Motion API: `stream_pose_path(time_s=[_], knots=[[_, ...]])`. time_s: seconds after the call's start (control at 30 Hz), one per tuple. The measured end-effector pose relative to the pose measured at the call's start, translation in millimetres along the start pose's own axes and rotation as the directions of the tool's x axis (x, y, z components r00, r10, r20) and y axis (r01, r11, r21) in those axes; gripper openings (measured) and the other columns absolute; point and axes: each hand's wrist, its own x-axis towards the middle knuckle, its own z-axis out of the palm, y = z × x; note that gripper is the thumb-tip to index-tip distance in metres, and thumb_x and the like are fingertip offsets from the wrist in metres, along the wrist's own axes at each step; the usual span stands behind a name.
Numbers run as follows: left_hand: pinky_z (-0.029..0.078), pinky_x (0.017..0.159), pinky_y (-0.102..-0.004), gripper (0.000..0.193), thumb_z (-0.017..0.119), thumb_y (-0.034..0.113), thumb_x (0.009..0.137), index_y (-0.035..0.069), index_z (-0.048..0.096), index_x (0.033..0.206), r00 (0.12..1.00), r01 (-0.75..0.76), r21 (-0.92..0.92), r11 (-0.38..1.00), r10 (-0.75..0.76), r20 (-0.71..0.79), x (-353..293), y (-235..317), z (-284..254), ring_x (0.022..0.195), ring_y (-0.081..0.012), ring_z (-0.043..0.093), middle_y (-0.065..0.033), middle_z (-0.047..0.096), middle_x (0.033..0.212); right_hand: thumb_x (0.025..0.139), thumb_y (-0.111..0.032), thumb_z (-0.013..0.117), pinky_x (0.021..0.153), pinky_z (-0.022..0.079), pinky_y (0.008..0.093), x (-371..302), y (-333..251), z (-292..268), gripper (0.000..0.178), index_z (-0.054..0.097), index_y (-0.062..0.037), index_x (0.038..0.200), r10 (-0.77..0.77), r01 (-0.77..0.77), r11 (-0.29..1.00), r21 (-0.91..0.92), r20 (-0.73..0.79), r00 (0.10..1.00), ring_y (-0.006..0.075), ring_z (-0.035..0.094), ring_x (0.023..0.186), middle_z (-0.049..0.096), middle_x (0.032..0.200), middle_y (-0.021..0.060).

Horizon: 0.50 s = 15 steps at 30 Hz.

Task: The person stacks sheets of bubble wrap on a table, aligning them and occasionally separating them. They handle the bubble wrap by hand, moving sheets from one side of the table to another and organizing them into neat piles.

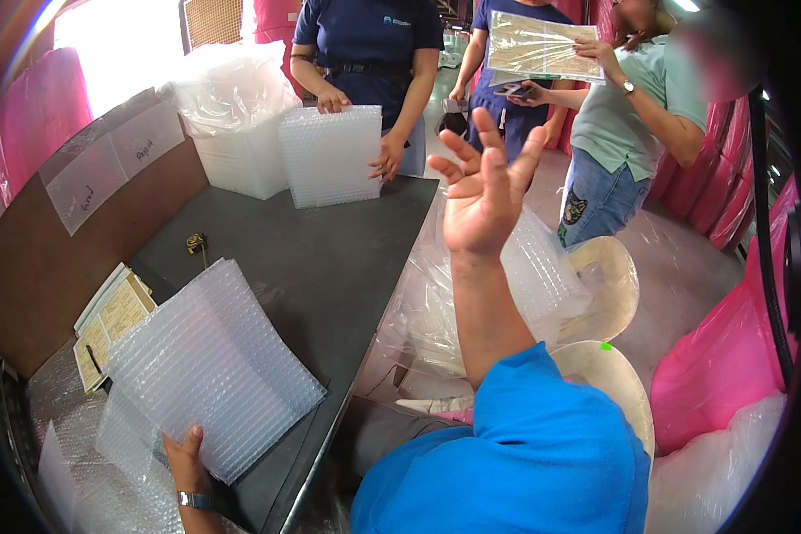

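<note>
At the lower left, my left hand (pixel 187 458) grips the near edge of a stack of clear bubble wrap sheets (pixel 209 365), thumb on top and fingers underneath. The sheets lie fanned and overlapping on the dark tabletop. My right hand (pixel 494 191) is raised beyond the table's right edge, palm toward me and fingers spread, with nothing in it. Across the table, a person in dark blue holds another bubble wrap stack (pixel 331 158) upright. A yellow and black tape measure (pixel 196 242) lies behind my sheets.
A dark table (pixel 329 240) has a brown side board (pixel 27 276) with paper labels. Papers with a pen (pixel 92 359) lie left; a white bin (pixel 236 160) stands behind. Rightward are plastic-wrapped stock, pale chairs (pixel 610 285), pink wrapped bundles (pixel 721 374) and people, one holding a bagged sheet (pixel 543 49).
</note>
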Motion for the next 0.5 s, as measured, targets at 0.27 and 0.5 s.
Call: stream_pose_path(time_s=[0.27, 0.5], knots=[[0.034, 0.093, -0.0373, 0.082, 0.076, 0.029, 0.062, -0.001, 0.032, 0.125, 1.0, -0.019, 0.022, 1.0, 0.019, -0.025, -3.6, 5.3, 1.9, 0.108, -0.0258, 0.043, -0.013, 0.045, 0.118, 0.081, -0.034, 0.058, 0.08, 0.043, 0.0337, -74.1, 78.7, 13.3, 0.083, 0.001, -0.0144, 0.138, 0.612, -0.618, 0.784, -0.058, 0.241, 0.754, 0.0214, 0.048, 0.104, 0.04, 0.124, 0.0156], [0.036, 0.089, -0.0355, 0.078, 0.078, 0.027, 0.06, -0.002, 0.037, 0.12, 0.997, -0.077, -0.004, 0.997, 0.077, -0.009, -5.7, 8.1, 5.6, 0.103, -0.0249, 0.046, -0.0121, 0.048, 0.113, 0.067, -0.045, 0.07, 0.103, 0.021, 0.0382, -191.6, 93.1, 35.8, 0.097, 0.013, -0.0093, 0.137, 0.792, -0.983, 0.145, -0.111, 0.609, 0.048, 0.0247, 0.022, 0.127, 0.024, 0.137, 0.0106]])
